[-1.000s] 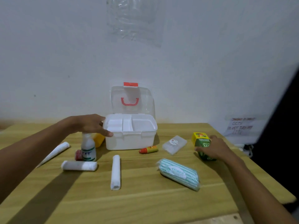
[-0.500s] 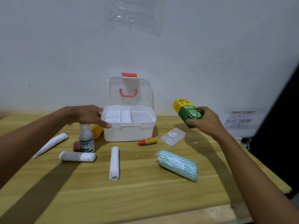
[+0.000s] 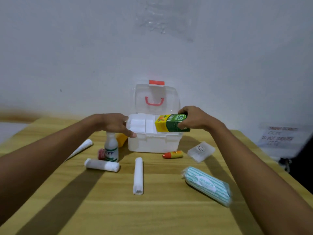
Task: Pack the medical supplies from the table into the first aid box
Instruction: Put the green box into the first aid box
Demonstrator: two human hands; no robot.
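A white first aid box (image 3: 152, 143) stands open at the far middle of the table, its clear lid (image 3: 155, 99) upright. My right hand (image 3: 194, 119) grips a green and yellow carton (image 3: 171, 122), held on its side over the box's right compartment. My left hand (image 3: 115, 123) rests on the box's left rim. On the table lie several white bandage rolls (image 3: 138, 175) (image 3: 101, 165) (image 3: 81, 148), a white bottle (image 3: 111, 148), a small orange tube (image 3: 172, 154), a clear packet (image 3: 201, 151) and a striped green pack (image 3: 207, 185).
A yellow item (image 3: 121, 139) sits behind the bottle, left of the box, and a small red roll (image 3: 101, 153) beside it. The white wall rises directly behind the box. The table's right edge (image 3: 271, 160) drops off near a paper notice (image 3: 279, 136).
My right hand has lifted the carton from the table's right side and carried it left, over the open box. My left hand has stayed on the box's rim.
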